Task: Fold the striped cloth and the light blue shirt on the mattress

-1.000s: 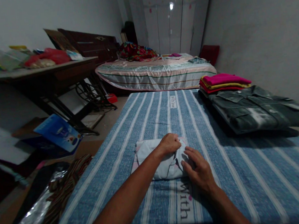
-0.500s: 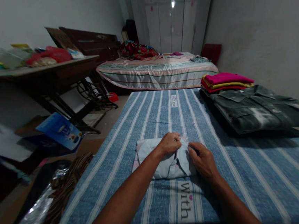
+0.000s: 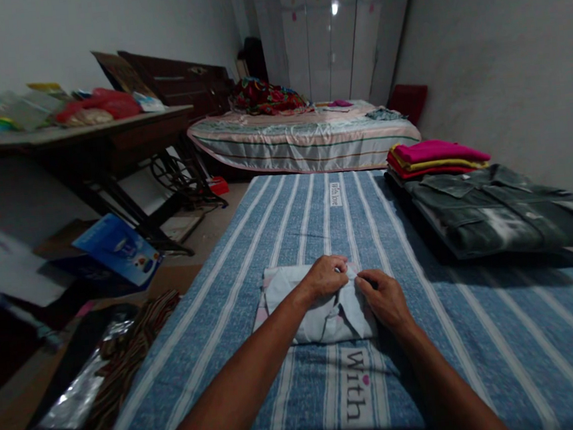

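A pale, light-coloured garment (image 3: 316, 323) lies folded into a flat rectangle on the blue striped cloth (image 3: 234, 300) in front of me. My left hand (image 3: 326, 275) reaches across its top, fingers curled and pinching fabric near the upper right part. Close beside it, my right hand (image 3: 384, 297) pinches the garment's right edge between thumb and fingers. Loose creases and a dark gap in the fabric show below the two hands. The exact fold under the fingers is hidden.
On the right stand a dark green folded jacket (image 3: 507, 209) and a stack of pink, yellow and red folded clothes (image 3: 442, 154). A bed (image 3: 300, 137) is beyond the far edge. At left are a cluttered sewing-machine table (image 3: 108, 129) and a blue box (image 3: 119, 250) on the floor.
My right hand has shifted slightly left and up, nearer my left hand, with its fingers now on the fabric edge. The left hand stays nearly still.
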Action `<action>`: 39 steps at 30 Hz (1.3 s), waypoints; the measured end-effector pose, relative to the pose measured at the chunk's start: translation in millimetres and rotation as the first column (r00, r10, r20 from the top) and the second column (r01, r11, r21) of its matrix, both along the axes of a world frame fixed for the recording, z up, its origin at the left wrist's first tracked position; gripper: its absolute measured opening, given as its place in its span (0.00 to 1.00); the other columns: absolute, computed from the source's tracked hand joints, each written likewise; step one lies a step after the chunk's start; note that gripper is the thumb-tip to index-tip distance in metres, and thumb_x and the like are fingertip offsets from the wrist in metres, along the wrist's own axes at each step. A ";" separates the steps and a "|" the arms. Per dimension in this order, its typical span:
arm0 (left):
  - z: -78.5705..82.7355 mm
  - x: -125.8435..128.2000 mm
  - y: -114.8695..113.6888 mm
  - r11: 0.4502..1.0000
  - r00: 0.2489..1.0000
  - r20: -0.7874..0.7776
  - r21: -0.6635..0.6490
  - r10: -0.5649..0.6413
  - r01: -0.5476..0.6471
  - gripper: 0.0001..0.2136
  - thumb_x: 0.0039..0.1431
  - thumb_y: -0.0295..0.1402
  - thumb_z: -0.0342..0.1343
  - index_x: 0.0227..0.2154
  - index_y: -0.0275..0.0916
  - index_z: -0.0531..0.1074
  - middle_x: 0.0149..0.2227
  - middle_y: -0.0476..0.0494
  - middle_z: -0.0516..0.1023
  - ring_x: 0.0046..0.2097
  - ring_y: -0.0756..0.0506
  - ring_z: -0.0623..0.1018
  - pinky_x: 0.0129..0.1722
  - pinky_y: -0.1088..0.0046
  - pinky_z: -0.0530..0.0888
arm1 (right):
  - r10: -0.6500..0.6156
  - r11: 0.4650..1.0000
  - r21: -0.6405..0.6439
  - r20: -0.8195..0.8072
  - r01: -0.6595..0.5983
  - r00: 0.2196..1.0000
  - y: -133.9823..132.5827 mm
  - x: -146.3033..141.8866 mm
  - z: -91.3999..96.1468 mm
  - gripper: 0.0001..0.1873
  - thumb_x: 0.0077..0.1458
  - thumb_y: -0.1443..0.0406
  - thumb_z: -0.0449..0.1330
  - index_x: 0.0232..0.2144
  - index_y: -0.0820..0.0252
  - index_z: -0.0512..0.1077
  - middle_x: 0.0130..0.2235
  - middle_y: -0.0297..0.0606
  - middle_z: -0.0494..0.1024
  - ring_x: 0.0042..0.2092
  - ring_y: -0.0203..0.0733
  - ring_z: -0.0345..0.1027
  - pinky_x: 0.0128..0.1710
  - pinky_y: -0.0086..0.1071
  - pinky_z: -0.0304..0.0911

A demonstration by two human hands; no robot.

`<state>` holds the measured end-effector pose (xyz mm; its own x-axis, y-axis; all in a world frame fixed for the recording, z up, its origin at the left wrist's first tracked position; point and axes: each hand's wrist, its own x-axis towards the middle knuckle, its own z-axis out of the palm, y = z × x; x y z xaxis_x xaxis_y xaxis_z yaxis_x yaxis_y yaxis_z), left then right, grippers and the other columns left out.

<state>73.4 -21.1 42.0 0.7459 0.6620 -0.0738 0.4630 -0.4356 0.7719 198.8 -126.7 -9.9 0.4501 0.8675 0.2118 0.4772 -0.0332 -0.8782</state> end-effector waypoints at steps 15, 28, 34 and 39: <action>-5.8 0.0 0.5 1.000 0.999 0.025 -0.023 0.022 -0.021 0.08 0.42 0.20 0.51 0.22 0.34 0.74 0.53 0.37 0.74 0.54 0.44 0.73 0.52 0.72 0.67 | -0.256 0.966 -0.011 -0.148 0.258 0.955 -16.1 20.0 -1.2 0.19 0.49 0.53 0.56 0.25 0.63 0.75 0.24 0.37 0.75 0.28 0.44 0.67 0.31 0.34 0.61; -5.6 1.0 -1.1 0.999 1.000 0.014 0.041 0.014 -0.014 0.05 0.46 0.27 0.53 0.22 0.35 0.74 0.47 0.41 0.77 0.49 0.43 0.75 0.48 0.75 0.68 | -0.579 0.692 0.047 0.631 0.720 0.515 -117.5 127.2 16.8 0.40 0.49 0.44 0.44 0.49 0.71 0.70 0.42 0.63 0.74 0.43 0.67 0.67 0.38 0.55 0.62; 4.2 1.3 -3.9 0.984 0.997 -0.068 0.176 -0.029 0.040 0.09 0.49 0.34 0.56 0.19 0.36 0.70 0.40 0.42 0.79 0.50 0.41 0.74 0.50 0.69 0.67 | -0.209 0.974 -0.059 0.114 0.217 0.971 -57.3 43.0 14.9 0.23 0.50 0.50 0.54 0.36 0.62 0.75 0.37 0.45 0.78 0.38 0.50 0.72 0.39 0.40 0.66; 18.5 -14.5 -24.2 0.893 0.982 -0.186 0.445 0.016 0.070 0.09 0.51 0.38 0.58 0.26 0.37 0.74 0.49 0.36 0.75 0.59 0.36 0.66 0.60 0.54 0.55 | 0.100 0.995 0.004 -0.092 -0.100 0.991 -5.0 12.4 16.9 0.17 0.52 0.56 0.56 0.36 0.62 0.76 0.37 0.42 0.78 0.37 0.46 0.72 0.39 0.38 0.66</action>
